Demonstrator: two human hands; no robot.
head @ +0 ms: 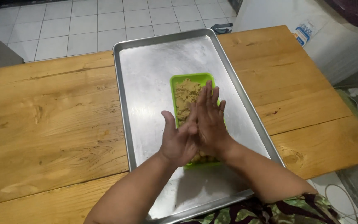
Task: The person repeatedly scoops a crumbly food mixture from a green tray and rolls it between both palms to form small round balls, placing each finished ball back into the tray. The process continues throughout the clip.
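A green rectangular container (192, 79) holding tan dough (186, 94) lies on a large metal baking tray (146, 79) in the middle of a wooden table. My left hand (178, 141) and my right hand (210, 120) are pressed palm to palm just above the near half of the container. The right hand lies over the left one, fingers stretched out. Whatever sits between the palms is hidden, and the near part of the container is covered by my hands.
The wooden table (50, 124) stretches wide on both sides of the tray. Beyond it is a white tiled floor (75, 25). A white surface with a small blue and white packet (302, 32) stands at the far right.
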